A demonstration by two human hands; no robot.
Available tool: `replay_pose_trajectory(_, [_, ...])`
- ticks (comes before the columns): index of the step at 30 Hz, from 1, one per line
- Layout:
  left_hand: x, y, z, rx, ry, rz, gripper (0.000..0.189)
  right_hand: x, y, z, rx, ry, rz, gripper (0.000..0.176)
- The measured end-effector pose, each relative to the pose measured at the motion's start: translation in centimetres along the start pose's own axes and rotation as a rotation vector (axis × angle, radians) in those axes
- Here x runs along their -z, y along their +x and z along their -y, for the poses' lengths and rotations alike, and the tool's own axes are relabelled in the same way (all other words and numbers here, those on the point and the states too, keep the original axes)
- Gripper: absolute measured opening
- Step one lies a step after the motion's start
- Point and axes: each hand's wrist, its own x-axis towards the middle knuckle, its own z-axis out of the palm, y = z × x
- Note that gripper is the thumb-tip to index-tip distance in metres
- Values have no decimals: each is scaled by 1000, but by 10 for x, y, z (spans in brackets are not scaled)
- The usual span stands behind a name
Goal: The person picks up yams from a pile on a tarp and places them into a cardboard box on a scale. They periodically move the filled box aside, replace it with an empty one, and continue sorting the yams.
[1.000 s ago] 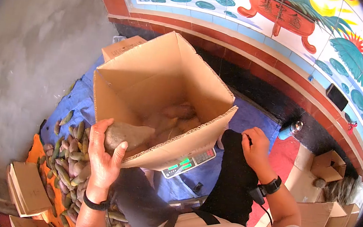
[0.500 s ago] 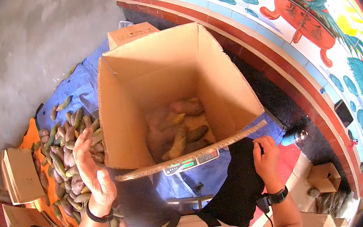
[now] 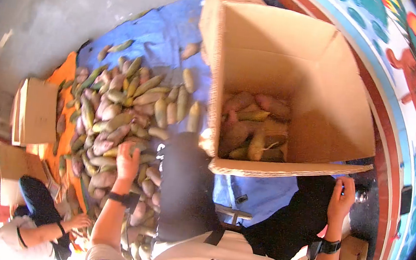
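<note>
My left hand (image 3: 127,164) reaches over a heap of long green and purplish-pink vegetables (image 3: 118,103), fingers apart and nothing held. The vegetables right around it lie partly hidden below the hand. By my right knee, my right hand (image 3: 343,196) rests with its fingers curled in, near the lower right corner of a large cardboard box (image 3: 336,104). The box stands with its top open in front of my legs, and several of the same vegetables (image 3: 256,141) lie at its bottom.
A blue tarp (image 3: 168,31) and an orange sheet (image 3: 68,71) lie under the heap. Folded cardboard (image 3: 39,112) stands at the left, another carton (image 3: 211,21) behind the large box. At lower left sits another person (image 3: 31,235), a hand near the heap. A painted wall (image 3: 366,25) runs along the right.
My view has turned left, so the box appears farther right and more of the heap shows. My left hand is now over the heap; the other person has come into view.
</note>
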Motion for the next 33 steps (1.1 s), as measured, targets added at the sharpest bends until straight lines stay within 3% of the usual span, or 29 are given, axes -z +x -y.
replay_pose_trajectory(2, [-22,-40,49,99,63,173,22,-1,1,0,-20,-2,42,8])
replay_pose_trajectory(4, [-29,-70,59,453,72,423,26,-1,3,-4,6,29,25,9])
replay_pose_trajectory(5, [-61,-102,116,387,42,465,27,-2,4,-3,48,16,20,10])
replay_pose_trajectory(9, [-66,-146,108,663,189,678,36,-1,5,1,3,-1,51,11])
replay_pose_trajectory(12, [-75,-162,110,739,143,739,40,-1,5,-3,46,-20,30,10])
replay_pose_trajectory(17, [-94,-150,94,574,261,740,46,1,6,-1,31,-123,56,11])
replay_pose_trajectory(22, [-107,-120,77,554,111,754,52,0,5,-22,57,-172,57,12])
replay_pose_trajectory(30, [-160,-99,49,373,163,984,57,3,6,-11,119,-177,38,17])
replay_pose_trajectory(33, [-174,-95,46,392,263,1056,61,8,5,-9,-27,-236,117,18])
